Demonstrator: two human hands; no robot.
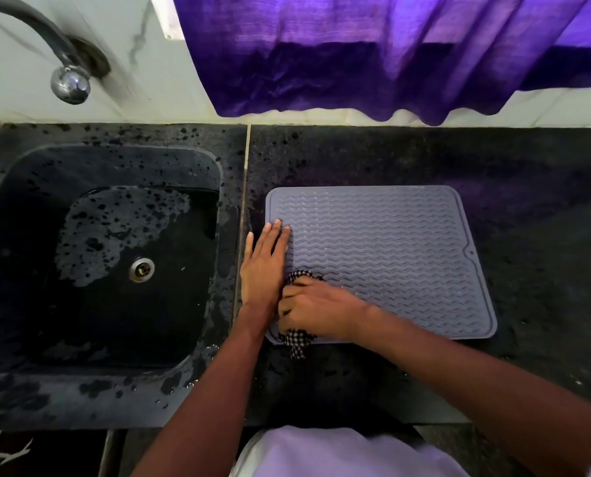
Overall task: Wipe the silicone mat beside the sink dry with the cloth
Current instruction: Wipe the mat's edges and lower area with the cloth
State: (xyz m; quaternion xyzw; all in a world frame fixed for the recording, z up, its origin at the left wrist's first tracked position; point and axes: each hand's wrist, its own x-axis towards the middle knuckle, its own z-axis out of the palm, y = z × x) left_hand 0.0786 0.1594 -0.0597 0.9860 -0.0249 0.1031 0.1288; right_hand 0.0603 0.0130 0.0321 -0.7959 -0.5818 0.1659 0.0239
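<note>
Head view: most of the black-and-white checked cloth (297, 340) is hidden under the right hand (316, 311). Only a bunched bit shows above the knuckles, and a tail hangs over the mat's near edge onto the tabletop (528, 166). The near left corner of the silicone mat (390, 256) is covered by both hands and the cloth. Whether the mat's surface is wet is hard to make out. The tap (70, 80) is cut off at the top left, its chrome head blurred.

To the left lies a dark stone sink (18, 235) with water pooled on its floor around a metal drain (142, 269). Its rim is speckled with droplets. A pale seam separates it from the dark speckled tabletop on the right. A purple curtain (390, 56) hangs over the far wall, its hem just above the tabletop. A lilac garment (338, 456) fills the near edge.

The left hand (263, 270) lies flat with straight fingers along the mat's left edge, its thumb off the mat on the tabletop. The right hand is clamped around the cloth, pressing it onto the mat just beside the left wrist.

The mat is grey-lilac and rectangular with rounded corners. It has a raised border, wavy ridges across it and a small hanging hole (471, 253) notched into its right edge. It lies flat on the tabletop just right of the sink.
</note>
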